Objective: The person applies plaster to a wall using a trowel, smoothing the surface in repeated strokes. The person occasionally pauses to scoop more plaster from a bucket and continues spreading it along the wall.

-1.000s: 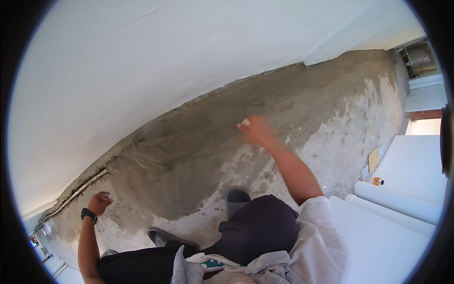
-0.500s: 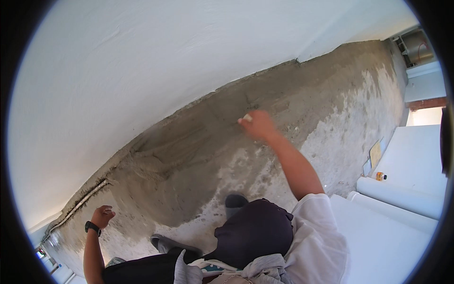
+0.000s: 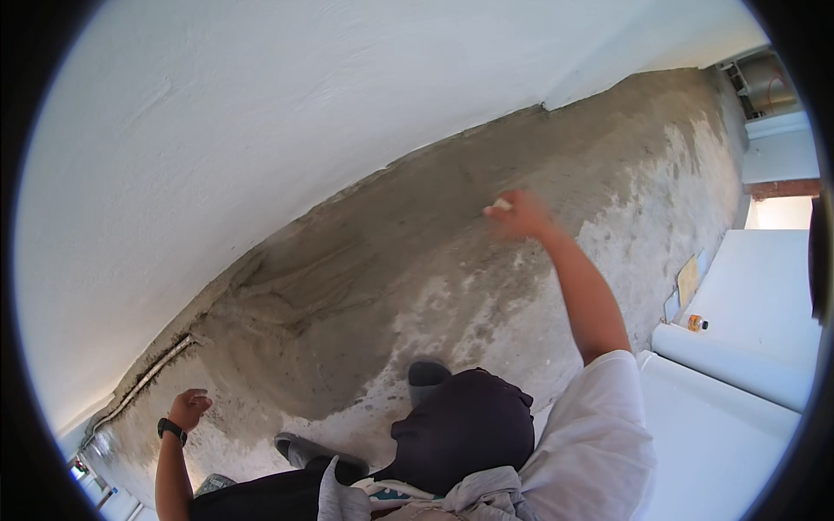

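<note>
Right hand (image 3: 521, 216) closed around small pale object (image 3: 502, 205)

Over smeared grey mortar (image 3: 334, 273) along white wall (image 3: 261, 122); hand blurred. Left hand (image 3: 187, 409) half-curled, can't tell if holding anything. Risk: slipper (image 3: 427, 374) sliding forward would scar damp-looking mortar.

The right hand (image 3: 519, 215) reaches forward, clenched; left hand (image 3: 188, 409) half-curled.

you look through a fisheye worn on your head, facing steeply down and forward onto the floor (image 3: 469, 313). it sits close above your white sleeve (image 3: 599, 434), with your left hand (image 3: 188, 408) and right hand (image 3: 521, 215) farther off. the floor's far edge, where it meets the white wall (image 3: 261, 122), climbs from lower left to upper right, bowed by the lens; a dark round rim closes in the view.
</note>
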A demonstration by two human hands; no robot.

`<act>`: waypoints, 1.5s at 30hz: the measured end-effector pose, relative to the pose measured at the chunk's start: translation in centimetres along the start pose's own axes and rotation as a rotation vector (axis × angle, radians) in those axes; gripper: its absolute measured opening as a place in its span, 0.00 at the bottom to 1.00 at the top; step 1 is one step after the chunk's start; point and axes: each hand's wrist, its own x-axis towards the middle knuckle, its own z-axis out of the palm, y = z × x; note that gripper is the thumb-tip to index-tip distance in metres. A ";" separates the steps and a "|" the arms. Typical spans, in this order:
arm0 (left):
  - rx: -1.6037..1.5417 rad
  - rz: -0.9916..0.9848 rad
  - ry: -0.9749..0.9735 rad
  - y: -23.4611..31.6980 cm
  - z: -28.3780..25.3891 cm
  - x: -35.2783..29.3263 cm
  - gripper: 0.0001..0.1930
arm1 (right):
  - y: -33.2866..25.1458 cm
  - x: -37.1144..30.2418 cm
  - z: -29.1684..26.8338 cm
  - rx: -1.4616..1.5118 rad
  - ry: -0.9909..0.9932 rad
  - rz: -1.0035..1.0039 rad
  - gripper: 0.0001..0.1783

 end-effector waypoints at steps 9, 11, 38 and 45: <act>0.022 -0.013 -0.020 0.6 -0.4 -0.1 0.24 | 4.0 -0.5 -2.0 0.193 0.131 0.130 0.33; -0.019 -0.006 0.016 0.5 -0.8 -0.3 0.24 | 3.0 -1.0 -1.5 0.311 0.035 0.190 0.32; -0.090 0.148 0.044 -0.4 0.4 -0.9 0.23 | -10.5 -6.4 7.9 0.101 0.050 -0.043 0.32; -0.036 0.147 0.064 -0.4 0.1 -1.3 0.23 | -12.6 -7.4 5.5 -0.081 0.091 0.030 0.25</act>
